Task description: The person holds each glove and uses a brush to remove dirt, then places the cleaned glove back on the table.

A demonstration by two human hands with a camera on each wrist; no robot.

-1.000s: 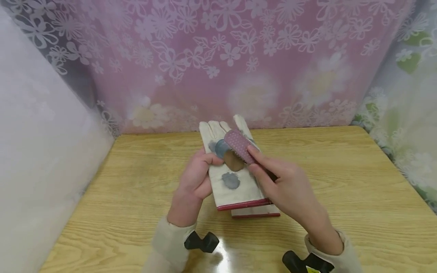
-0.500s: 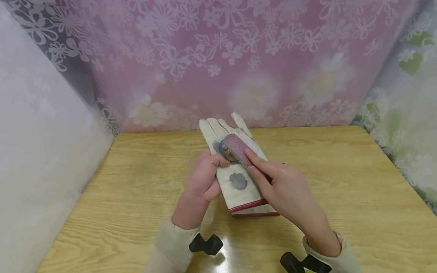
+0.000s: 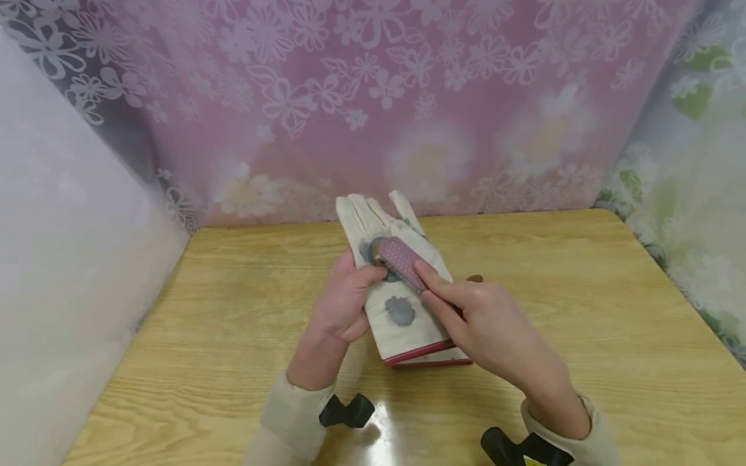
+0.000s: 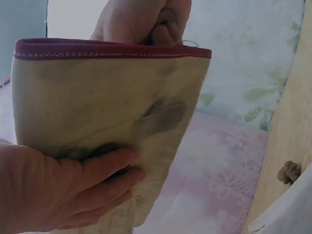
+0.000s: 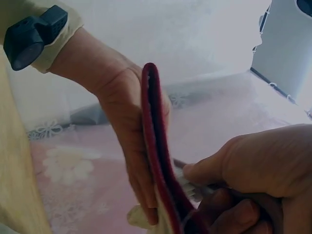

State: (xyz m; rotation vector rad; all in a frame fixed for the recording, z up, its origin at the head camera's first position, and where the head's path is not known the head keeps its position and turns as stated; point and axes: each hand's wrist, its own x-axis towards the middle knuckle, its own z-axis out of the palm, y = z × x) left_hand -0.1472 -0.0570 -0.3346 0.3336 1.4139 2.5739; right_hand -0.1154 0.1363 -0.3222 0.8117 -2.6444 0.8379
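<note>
A cream work glove (image 3: 387, 336) with a red hem and grey-blue stains is held up, fingers pointing away. My left hand (image 3: 344, 298) grips its left side, thumb on the front; the left wrist view shows the other fingers spread along its back. My right hand (image 3: 492, 323) holds a brush (image 3: 402, 262) with a pink dotted back, and its bristles face the stained palm. In the right wrist view, the bristles (image 5: 192, 190) are partly hidden beside the glove's open cuff. A second red hem (image 3: 434, 364) shows below the raised glove; most of that piece is covered.
Wooden table (image 3: 233, 336) lies beneath my hands. A small brown lumpy thing (image 4: 289, 172) sits on it, partly hidden behind my right hand in the head view. Pink flowered cloth (image 3: 361, 116) hangs behind the table, with pale sheets at both sides.
The brush has shifted over the stained palm, covering more of the brown and blue patch. The held glove has tilted, its cuff swinging right. Both hands keep their holds.
</note>
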